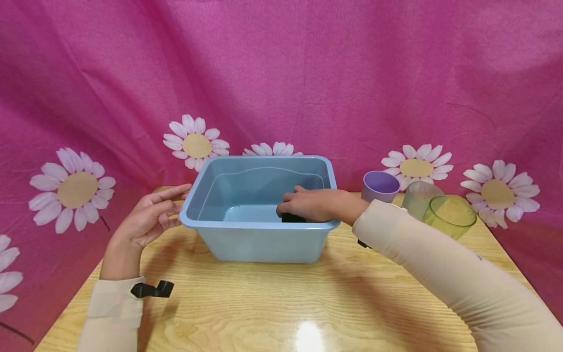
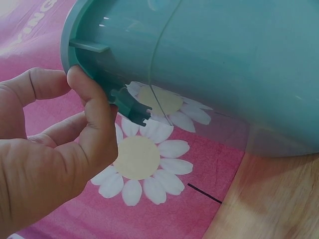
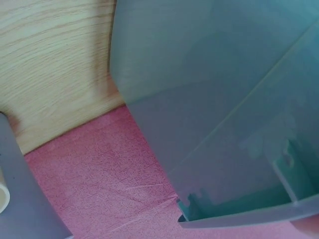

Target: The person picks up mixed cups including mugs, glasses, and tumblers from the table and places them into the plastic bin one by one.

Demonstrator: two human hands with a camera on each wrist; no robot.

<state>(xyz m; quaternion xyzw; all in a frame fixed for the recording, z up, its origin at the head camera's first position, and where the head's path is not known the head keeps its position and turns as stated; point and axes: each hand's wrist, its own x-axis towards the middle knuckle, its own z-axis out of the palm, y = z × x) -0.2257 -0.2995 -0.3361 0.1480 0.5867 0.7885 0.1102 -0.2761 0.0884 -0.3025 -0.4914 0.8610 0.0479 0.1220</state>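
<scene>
A light blue plastic tub stands on the wooden table. At its left end, my left hand touches the outside of the rim with fingertips, its fingers loosely bent. The left wrist view shows the thumb and a finger right at the rim's edge. My right hand reaches over the tub's right rim into the tub, fingers curled over a small black object. The near rim and the hand hide most of that object. In the right wrist view, the tub's outer wall covers nearly all of the hand.
Right of the tub stand a purple cup, a clear greenish tumbler and a yellow-green tumbler, partly behind my right sleeve. A pink cloth with daisies hangs behind the table.
</scene>
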